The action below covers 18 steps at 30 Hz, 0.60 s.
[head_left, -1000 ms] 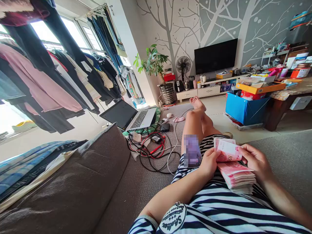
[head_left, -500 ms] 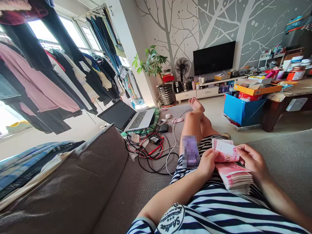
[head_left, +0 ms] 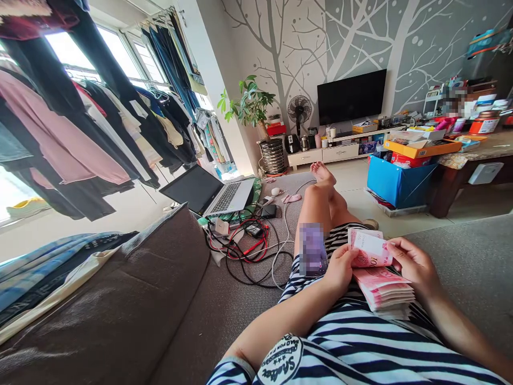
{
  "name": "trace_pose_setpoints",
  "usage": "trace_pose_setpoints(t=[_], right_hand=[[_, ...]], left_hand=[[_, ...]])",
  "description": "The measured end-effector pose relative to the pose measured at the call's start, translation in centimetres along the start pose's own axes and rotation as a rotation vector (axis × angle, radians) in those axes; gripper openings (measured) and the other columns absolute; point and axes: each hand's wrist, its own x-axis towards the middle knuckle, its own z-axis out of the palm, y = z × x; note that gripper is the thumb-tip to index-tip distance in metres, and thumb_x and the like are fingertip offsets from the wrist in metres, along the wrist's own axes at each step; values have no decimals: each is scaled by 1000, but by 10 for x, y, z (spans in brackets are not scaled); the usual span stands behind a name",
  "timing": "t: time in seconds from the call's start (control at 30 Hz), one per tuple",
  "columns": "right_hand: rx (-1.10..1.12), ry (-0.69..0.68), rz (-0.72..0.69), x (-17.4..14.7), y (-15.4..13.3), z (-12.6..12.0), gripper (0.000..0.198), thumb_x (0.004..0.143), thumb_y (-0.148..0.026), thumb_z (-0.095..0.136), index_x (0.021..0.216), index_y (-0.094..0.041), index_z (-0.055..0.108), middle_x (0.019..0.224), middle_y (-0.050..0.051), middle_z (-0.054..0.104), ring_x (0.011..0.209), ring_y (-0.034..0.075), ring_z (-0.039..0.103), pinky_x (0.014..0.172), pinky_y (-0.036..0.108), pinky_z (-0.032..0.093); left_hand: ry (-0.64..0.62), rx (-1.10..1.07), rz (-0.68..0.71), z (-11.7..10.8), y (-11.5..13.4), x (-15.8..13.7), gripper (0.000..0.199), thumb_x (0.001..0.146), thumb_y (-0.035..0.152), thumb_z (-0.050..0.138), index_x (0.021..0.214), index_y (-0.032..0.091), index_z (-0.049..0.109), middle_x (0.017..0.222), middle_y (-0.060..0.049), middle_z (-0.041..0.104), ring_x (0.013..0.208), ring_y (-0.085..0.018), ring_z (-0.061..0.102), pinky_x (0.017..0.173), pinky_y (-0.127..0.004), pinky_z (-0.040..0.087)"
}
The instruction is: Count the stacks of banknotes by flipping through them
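Note:
Between my two hands is a small bundle of red banknotes [head_left: 371, 254] with a white paper band around it. My left hand [head_left: 340, 270] pinches its left end between thumb and fingers. At its right end, my right hand [head_left: 414, 267] grips the edge in the same way. Just below, a thick stack of folded red banknotes [head_left: 385, 294] rests on my striped clothing, apart from my fingertips. A purple thing, partly blurred out [head_left: 313, 250], lies on my thigh to the left of my left hand.
On the sofa [head_left: 236, 305] to the left lie tangled cables [head_left: 248, 246] and an open laptop [head_left: 216, 192]. A brown cushion [head_left: 120, 299] stands beside them. Beyond my legs are a blue box [head_left: 401, 179] and a cluttered table [head_left: 473, 152] at the right.
The view has shifted very slightly. Both hands keep their hold on the banded banknotes, and the stack below stays in place.

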Motion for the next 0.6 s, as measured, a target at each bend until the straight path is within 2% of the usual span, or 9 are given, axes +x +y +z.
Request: trace_pose_setpoints(t=[0.27,0.43,0.6], right_hand=[[29,3,22,-1,-4,2,49,77,-69,72,77,-20,67,58,-2,49,50,13,41,44,24,32],[-14,3,8,-3,-7,0,49,80,-69,69,74,-20,66,55,-2,47,51,13,42,46,25,33],[-24,-14,-5,-4,-4,-3,46,85,-66,66,77,-20,67,56,-2,47,52,14,43,47,26,34]], left_hand=[[-14,0,15,0,1,0,33,64,43,80,81,16,73,71,-3,67,74,-20,58,77,-31,43],[80,22,61,1,2,1,26,67,42,74,69,17,68,69,-2,65,71,-19,54,75,-31,42],[56,-18,50,0,0,3,25,70,43,70,65,20,65,67,-2,65,69,-20,53,75,-32,42]])
